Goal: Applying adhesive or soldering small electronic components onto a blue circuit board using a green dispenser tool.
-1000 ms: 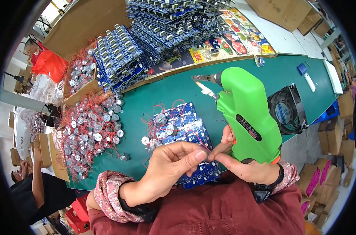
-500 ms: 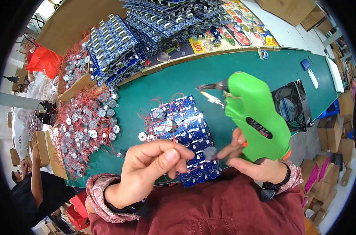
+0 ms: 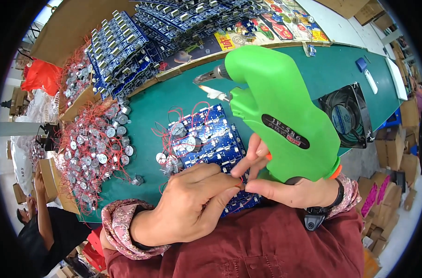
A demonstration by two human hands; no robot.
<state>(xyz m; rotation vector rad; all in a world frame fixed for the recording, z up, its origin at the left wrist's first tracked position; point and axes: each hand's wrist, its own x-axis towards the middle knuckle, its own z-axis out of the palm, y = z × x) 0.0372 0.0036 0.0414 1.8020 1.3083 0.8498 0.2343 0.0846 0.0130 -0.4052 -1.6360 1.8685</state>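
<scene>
My right hand (image 3: 294,192) is closed round a bright green soldering gun (image 3: 285,106), its metal tip and white solder feeder pointing to the left. My left hand (image 3: 190,204) is closed in a pinch, with a bit of red wire (image 3: 240,186) showing at the fingertips. The thumb and fingers of my right hand meet those fingertips; whatever else lies between them is hidden. Beneath both hands is a blue circuit board panel (image 3: 215,134). Several round silver parts with red wires, one of them a silver cylinder (image 3: 191,144), rest on its left side.
A large heap of silver parts with red wires (image 3: 97,157) lies at the left. Stacked blue circuit boards (image 3: 120,51) stand behind it. On the right of the green table (image 3: 150,111) are a black fan (image 3: 345,118) and a white-handled tool (image 3: 371,81). Another person (image 3: 51,231) is at the far left.
My left hand has moved right and met the right fingertips. The soldering gun has swung up and left. A grey round part seen between my hands is now hidden.
</scene>
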